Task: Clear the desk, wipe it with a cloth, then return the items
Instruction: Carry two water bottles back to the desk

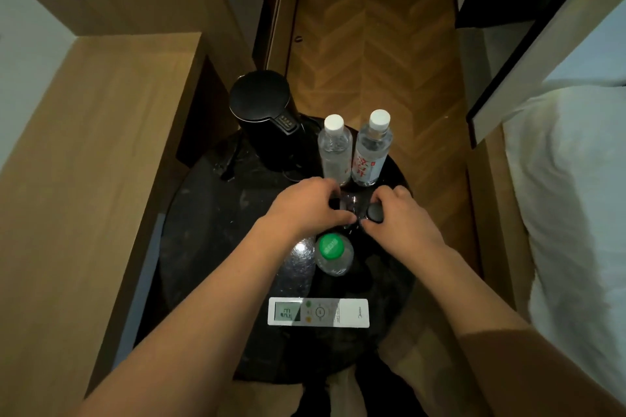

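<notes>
A round black table (210,240) stands in front of me. My left hand (305,205) curls its fingers round a small clear container (349,204) at the table's middle. Beside it my right hand (401,218) pinches a round black lid (375,212). Whether the lid sits on the container is hidden. Behind the hands stand two clear water bottles, one plain (334,152) and one red-labelled (371,149), both white-capped. A black kettle (267,118) stands at the back left. A green-capped bottle (333,256) and a white remote (318,312) sit nearer to me.
A long wooden desk (84,152) runs along the left, close to the table. A bed with white bedding (572,213) lies on the right. Herringbone wooden floor (372,44) stretches ahead between them.
</notes>
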`<action>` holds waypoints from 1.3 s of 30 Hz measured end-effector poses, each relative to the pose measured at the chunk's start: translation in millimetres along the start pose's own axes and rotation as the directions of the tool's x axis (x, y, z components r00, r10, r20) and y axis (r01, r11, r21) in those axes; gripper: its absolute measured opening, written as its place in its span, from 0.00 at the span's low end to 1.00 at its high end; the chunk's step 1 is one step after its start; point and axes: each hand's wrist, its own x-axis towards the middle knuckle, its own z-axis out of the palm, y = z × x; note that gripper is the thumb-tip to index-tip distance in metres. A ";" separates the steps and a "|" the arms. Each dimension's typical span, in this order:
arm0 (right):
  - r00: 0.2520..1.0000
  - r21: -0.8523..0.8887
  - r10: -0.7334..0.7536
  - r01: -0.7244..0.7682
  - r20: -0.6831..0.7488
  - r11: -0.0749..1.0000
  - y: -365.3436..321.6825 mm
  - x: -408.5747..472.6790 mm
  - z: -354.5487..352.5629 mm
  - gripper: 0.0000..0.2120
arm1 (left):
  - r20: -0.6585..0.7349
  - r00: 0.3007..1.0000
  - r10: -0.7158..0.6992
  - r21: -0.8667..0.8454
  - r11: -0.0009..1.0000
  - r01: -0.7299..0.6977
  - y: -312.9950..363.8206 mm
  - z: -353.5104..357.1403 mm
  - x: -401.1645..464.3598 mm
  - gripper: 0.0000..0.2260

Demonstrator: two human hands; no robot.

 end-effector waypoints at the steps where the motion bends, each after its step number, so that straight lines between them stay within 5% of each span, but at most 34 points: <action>1: 1.000 -0.003 -0.010 0.010 -0.004 1.000 0.1 2.5 -1.5 0.17 | -0.001 1.000 -0.022 0.024 0.999 0.022 -0.7 0.8 0.4 0.20; 7: 0.995 0.013 -0.093 0.093 -0.040 0.996 -9.3 4.4 -18.6 0.12 | -0.130 0.977 -0.171 -0.107 0.982 0.158 -11.6 -0.6 -17.3 0.12; 12: 0.969 0.005 -0.211 0.214 -0.130 0.977 -47.5 0.3 -45.4 0.12 | -0.314 0.877 -0.364 -0.338 0.906 0.255 -31.6 -8.9 -66.2 0.12; 17: 0.901 -0.046 -0.391 0.390 -0.189 0.920 -110.3 -8.8 -63.0 0.10 | -0.454 0.713 -0.534 -0.411 0.836 0.364 -58.4 -24.6 -127.1 0.11; 26: 0.731 -0.176 -0.674 0.654 -0.102 0.736 -246.8 -72.2 -28.0 0.12 | -0.553 0.355 -0.754 -0.663 0.656 0.360 -119.8 -27.6 -267.5 0.10; 32: 0.606 -0.110 -0.790 0.795 0.094 0.597 -318.5 -148.6 50.2 0.16 | -0.527 0.182 -0.830 -0.754 0.556 0.350 -153.9 9.3 -380.4 0.11; 39: 0.381 0.006 -0.862 0.914 0.334 0.406 -363.4 -246.1 144.4 0.17 | -0.345 -0.024 -0.938 -0.878 0.314 0.361 -167.8 77.2 -499.7 0.12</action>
